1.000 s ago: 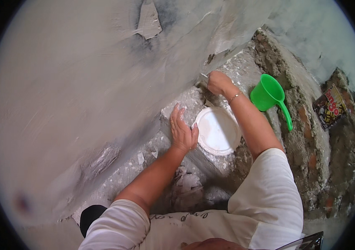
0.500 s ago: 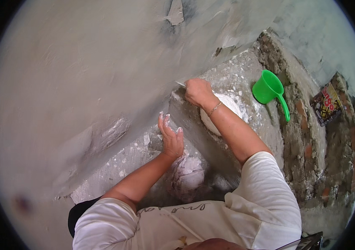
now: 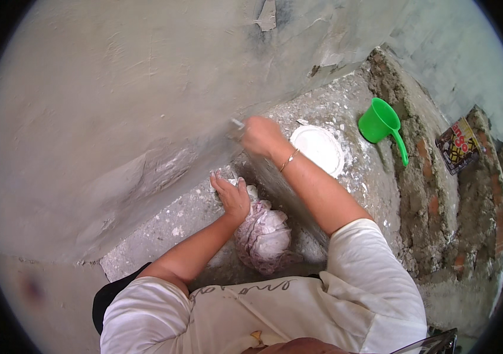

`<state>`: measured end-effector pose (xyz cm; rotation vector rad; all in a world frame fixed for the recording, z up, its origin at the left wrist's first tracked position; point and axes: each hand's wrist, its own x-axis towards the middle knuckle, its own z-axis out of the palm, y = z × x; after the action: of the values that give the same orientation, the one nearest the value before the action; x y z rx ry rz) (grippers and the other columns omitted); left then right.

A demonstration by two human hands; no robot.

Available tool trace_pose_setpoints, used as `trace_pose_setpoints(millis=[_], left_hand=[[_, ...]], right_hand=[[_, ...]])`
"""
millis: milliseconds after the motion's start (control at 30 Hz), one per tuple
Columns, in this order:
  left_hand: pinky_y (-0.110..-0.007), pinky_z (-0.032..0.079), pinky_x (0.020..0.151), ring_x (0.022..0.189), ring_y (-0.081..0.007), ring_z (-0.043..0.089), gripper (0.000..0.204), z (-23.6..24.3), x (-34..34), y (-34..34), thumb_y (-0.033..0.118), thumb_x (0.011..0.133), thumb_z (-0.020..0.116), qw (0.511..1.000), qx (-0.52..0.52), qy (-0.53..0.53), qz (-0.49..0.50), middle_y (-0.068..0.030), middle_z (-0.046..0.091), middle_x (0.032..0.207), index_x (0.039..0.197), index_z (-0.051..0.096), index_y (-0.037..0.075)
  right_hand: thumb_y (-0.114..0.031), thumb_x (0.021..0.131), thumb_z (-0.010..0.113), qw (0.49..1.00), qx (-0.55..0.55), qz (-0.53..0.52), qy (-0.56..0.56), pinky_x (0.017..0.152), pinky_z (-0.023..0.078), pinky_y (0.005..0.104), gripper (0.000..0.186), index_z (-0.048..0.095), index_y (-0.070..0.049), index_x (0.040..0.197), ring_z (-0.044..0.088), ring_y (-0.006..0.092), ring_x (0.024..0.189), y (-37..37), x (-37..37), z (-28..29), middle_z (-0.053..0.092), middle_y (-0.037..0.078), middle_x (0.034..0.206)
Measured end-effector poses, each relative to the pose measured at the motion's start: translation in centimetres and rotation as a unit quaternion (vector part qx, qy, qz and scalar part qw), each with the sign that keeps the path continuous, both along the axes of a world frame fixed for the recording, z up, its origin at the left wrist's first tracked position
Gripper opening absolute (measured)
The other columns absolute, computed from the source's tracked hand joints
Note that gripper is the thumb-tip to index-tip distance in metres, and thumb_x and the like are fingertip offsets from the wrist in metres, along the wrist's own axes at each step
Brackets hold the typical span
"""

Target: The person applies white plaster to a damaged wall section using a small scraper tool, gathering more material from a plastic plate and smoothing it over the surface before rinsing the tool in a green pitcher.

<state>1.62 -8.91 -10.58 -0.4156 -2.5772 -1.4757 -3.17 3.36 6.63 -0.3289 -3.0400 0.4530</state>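
Hiding most of a tool (image 3: 237,123), the right hand (image 3: 261,134) has its grip closed around it beside the smooth plaster wall (image 3: 116,106); only 1 pale end juts out left of the fist. The left hand (image 3: 231,196) has its grip loose, fingers stretched, by a crumpled whitish bundle (image 3: 263,236); whether they touch, I can't tell. Speckled concrete (image 3: 334,107) lies beyond.

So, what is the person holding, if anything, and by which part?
The right hand is closed on a thin tool; only a pale end protrudes, so the gripped part cannot be told. The left hand is open, seemingly empty.
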Motion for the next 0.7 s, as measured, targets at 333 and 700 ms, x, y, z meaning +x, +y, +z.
trace_pose_setpoints(millis=[333,700], left_hand=[[-0.043,0.018,0.109,0.129,-0.0460,0.017,0.082,-1.2,-0.5,0.1,0.019,0.079,0.062,0.967,0.009,-0.237,0.091,-0.0357,0.009,0.138,0.130,0.011,-0.018],[-0.043,0.023,0.106,0.124,-0.0470,0.025,0.072,-4.2,-1.0,-2.3,0.015,0.078,0.061,0.962,-0.007,-0.243,0.124,-0.0352,0.019,0.131,0.126,0.019,-0.018]], right_hand=[[-0.009,0.073,0.051,0.972,0.133,-0.042,0.189,0.066,0.047,0.0459,0.016,0.062,-0.005,0.083,0.060,0.0378,0.080,0.1,3.2,-0.3,0.063,0.020,0.080],[-0.014,0.068,0.057,0.991,0.125,0.024,-0.038,0.066,0.050,0.0412,0.014,0.066,-0.004,0.072,0.063,0.0363,0.074,-1.3,4.8,-4.9,0.064,0.018,0.074]])
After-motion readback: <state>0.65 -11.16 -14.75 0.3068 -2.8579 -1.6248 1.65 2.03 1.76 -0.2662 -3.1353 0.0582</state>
